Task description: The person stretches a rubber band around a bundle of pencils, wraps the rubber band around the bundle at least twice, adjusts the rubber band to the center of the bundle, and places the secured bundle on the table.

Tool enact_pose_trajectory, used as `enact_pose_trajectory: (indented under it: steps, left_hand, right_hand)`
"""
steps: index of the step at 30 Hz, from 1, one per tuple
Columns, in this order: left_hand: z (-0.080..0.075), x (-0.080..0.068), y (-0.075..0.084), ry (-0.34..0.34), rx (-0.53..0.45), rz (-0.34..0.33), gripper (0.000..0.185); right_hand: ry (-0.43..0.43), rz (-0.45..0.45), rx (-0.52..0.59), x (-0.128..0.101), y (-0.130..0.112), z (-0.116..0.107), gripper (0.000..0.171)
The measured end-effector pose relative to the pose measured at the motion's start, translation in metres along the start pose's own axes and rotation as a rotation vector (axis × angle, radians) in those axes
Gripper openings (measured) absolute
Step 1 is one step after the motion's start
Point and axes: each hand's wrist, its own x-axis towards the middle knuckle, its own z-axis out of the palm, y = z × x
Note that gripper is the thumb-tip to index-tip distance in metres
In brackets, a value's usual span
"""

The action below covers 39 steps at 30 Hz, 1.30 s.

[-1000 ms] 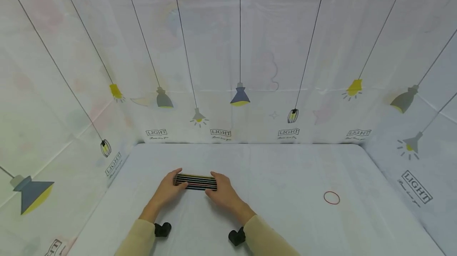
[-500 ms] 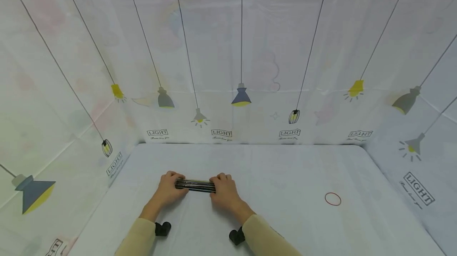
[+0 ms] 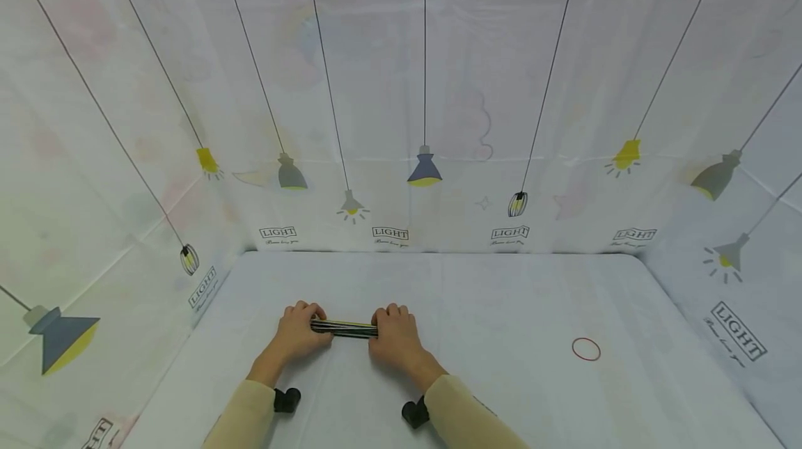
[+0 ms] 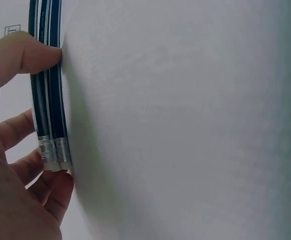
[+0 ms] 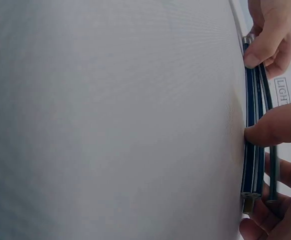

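Pencils (image 3: pixel 344 327) lie gathered in a tight bundle on the white table (image 3: pixel 501 310) in the head view, held at either end: the left hand (image 3: pixel 299 332) curls round the left end and the right hand (image 3: pixel 391 334) round the right, both pressing the bundle against the cloth, a grip that looks meant to keep the sticks from rolling apart. A red rubber band (image 3: pixel 585 349) lies well apart to the right, untouched, and printed curtain walls (image 3: pixel 401 122) close in the table on three sides (no box, tray or other container shows anywhere). From the left wrist, the pencils (image 4: pixel 48 85) are dark blue with pale stripes and metal ferrules at this end; the left thumb (image 4: pixel 23 55) pinches them from one side while the fingers (image 4: pixel 20 127) wrap behind, so this hand is closed on the bundle. From the right wrist, the cut ends of the pencils (image 5: pixel 254 130) sit roughly level, the right thumb (image 5: pixel 275 127) squeezing them against curled fingers, and the left hand (image 5: pixel 270 35) grips the far end.
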Motion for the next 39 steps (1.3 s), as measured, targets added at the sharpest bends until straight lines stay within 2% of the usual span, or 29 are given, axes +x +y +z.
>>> enact_pose_trajectory:
  steps: [12, 23, 33, 39]
  left_hand:
    - [-0.002, 0.001, 0.003, -0.045, 0.058, 0.033, 0.03]
    - [0.0, -0.001, 0.004, -0.059, 0.083, 0.028, 0.033]
    - [-0.003, -0.002, 0.007, -0.075, 0.112, 0.042, 0.032]
    - [-0.003, -0.003, 0.009, -0.089, 0.139, 0.042, 0.036]
  right_hand:
    - [-0.025, -0.008, -0.025, 0.0, 0.0, -0.001, 0.017]
    - [-0.049, -0.003, -0.005, 0.0, 0.0, -0.002, 0.017]
    - [-0.046, -0.007, -0.055, 0.001, 0.001, 0.0, 0.021]
    - [-0.056, -0.002, -0.04, 0.001, -0.002, 0.001, 0.024]
